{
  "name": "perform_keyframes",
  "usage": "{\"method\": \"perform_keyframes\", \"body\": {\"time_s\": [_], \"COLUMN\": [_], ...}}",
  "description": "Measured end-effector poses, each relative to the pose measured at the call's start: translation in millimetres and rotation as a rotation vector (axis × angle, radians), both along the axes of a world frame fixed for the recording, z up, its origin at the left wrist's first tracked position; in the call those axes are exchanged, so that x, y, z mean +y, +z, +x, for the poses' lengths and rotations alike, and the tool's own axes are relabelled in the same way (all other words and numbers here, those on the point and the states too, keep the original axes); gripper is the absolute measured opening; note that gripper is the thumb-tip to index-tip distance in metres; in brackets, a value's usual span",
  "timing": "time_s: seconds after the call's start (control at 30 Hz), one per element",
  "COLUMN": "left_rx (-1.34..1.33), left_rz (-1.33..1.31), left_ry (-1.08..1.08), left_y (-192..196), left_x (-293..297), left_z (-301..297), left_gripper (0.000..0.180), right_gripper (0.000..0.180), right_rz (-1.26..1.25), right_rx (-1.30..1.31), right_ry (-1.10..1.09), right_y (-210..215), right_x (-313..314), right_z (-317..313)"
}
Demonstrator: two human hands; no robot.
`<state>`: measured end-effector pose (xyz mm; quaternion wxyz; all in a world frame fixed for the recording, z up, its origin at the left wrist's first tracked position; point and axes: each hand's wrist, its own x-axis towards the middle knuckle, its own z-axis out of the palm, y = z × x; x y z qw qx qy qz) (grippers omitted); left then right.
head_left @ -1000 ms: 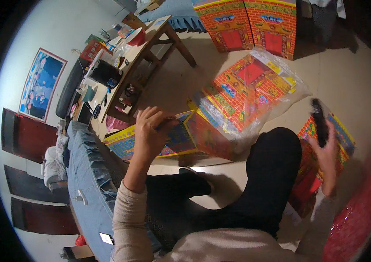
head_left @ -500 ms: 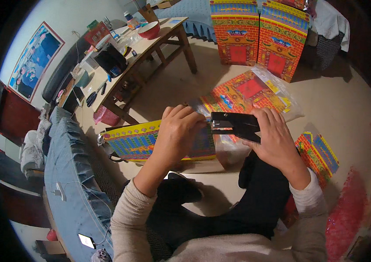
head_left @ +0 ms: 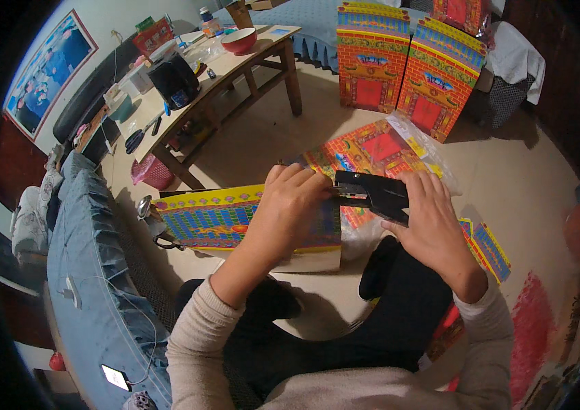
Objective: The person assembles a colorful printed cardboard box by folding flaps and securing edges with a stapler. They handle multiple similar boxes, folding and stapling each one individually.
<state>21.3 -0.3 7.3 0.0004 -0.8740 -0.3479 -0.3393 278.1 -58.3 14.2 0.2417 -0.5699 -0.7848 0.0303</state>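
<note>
Your forearms in cream sleeves come up from the bottom of the frame, over your black-trousered legs on the floor. Your left hand (head_left: 288, 208) sits at the centre, fingers (head_left: 297, 179) curled down over the top edge of a folded printed cardboard panel (head_left: 225, 222), grasping it; the panel, yellow-bordered with blue and red patterning, stretches out toward the left of the frame and stands on its long edge on the floor. Your right hand (head_left: 430, 225), just right of centre, is wrapped around a black stapler (head_left: 372, 193), fingers closed over its rear part. The stapler's nose points left and meets the panel's top edge right beside your left fingertips; whether it is actually pinching the card you cannot tell from here.

Just beyond your hands, a clear plastic bag of flat printed sheets (head_left: 379, 150) in red and orange lies on the floor, partly behind the stapler. To the lower right of your right wrist another flat printed piece (head_left: 488, 249) lies on the floor.

Along the left edge runs a blue sofa (head_left: 85, 273) with a phone (head_left: 114, 377) on it.

Farther up, two assembled paper houses (head_left: 406, 72) with red doors stand side by side at the top centre. At the upper left a wooden worktop (head_left: 235, 65) carries a red bowl (head_left: 239, 39) and a black kettle (head_left: 175, 78), with a pink basket (head_left: 152, 171) beneath it.
</note>
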Motion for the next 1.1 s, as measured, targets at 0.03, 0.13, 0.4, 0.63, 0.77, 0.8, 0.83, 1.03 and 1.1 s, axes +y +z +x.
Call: {"method": "perform_keyframes", "body": {"time_s": [0.03,0.13,0.4,0.63,0.77,0.8,0.83,1.03,1.1], "left_rx": [-0.003,-0.023,-0.022,-0.009,-0.031,-0.031,-0.032,-0.054,-0.056], "left_rz": [-0.001,-0.007,0.002,-0.003,0.010,0.007,0.004,0.015,0.004], "left_ry": [-0.006,-0.007,-0.029,-0.028,-0.055,-0.055,-0.055,-0.046,-0.045], "left_y": [0.2,-1.6,-1.9,-1.9,-2.1,-2.7,-3.0,-5.5,-3.9], "left_x": [-0.3,-2.1,-3.7,-6.9,-6.4,-6.5,-6.6,-7.7,-9.1], "left_z": [0.6,2.5,1.3,1.7,1.2,1.1,1.2,3.9,3.2], "left_gripper": [0.014,0.014,0.015,0.013,0.010,0.010,0.009,0.012,0.012], "right_gripper": [0.070,0.069,0.065,0.058,0.053,0.052,0.051,0.053,0.053], "right_rz": [-0.001,0.022,0.043,0.101,0.099,0.100,0.101,0.116,0.133], "right_rx": [-0.010,-0.045,-0.193,-0.354,-0.370,-0.368,-0.367,-0.387,-0.380], "right_ry": [0.010,0.020,0.057,0.122,0.114,0.123,0.133,0.117,0.121], "right_y": [0.8,1.7,11.9,27.7,24.2,23.6,22.8,17.5,14.8], "right_x": [0.8,0.4,5.4,10.8,13.4,13.8,14.3,15.9,17.0], "right_z": [-0.2,-3.1,-5.6,-7.6,-6.1,-4.9,-3.8,-0.3,1.2]}}
